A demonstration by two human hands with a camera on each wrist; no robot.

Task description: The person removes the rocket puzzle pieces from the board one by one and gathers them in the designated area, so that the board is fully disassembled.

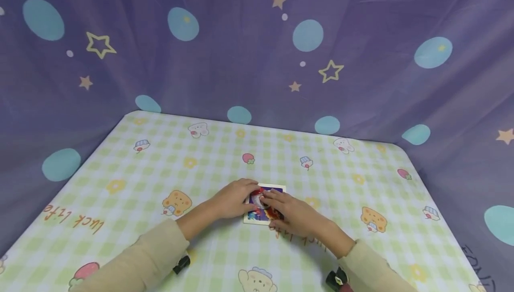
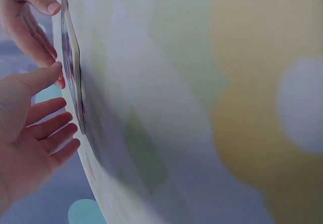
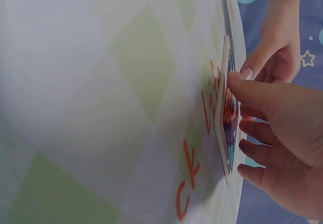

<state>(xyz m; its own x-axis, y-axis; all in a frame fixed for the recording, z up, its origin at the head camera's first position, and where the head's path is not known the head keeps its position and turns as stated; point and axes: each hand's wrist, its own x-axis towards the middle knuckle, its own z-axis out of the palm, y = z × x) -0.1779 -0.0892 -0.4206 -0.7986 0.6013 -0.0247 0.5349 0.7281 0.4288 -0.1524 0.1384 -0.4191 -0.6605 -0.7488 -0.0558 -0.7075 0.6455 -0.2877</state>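
One flat, nearly square picture card with a cream border and a red, blue and orange printed face [image 1: 262, 215] lies face up near the middle of the table, in the head view. Its slightly longer axis runs from 1 o'clock at the far edge to 7 o'clock at the near edge. Which edge is the top of the print cannot be told, as fingers cover part of it.

Two bare hands attend it. The left hand [image 1: 234, 198] is at the card's 9 o'clock, so the card lies at that hand's 3 o'clock. The right hand [image 1: 297, 214] is at the card's 4 o'clock, its fingers reaching over the printed face; the card lies at that hand's 10 o'clock.

Both hands are loosely spread, fingers gently bent and slightly apart. Neither pinches the card. Whether each fingertip presses on it or stands just off it cannot be told.

Also counted: two beige sleeves [image 1: 148, 256]; two small dark wrist-worn devices [image 1: 182, 264], below the forearms; one green-and-white checked tablecloth with cartoon prints [image 1: 225, 256]; one purple curtain with stars and pale-blue ovals [image 1: 241, 51], at 12 o'clock beyond the table.
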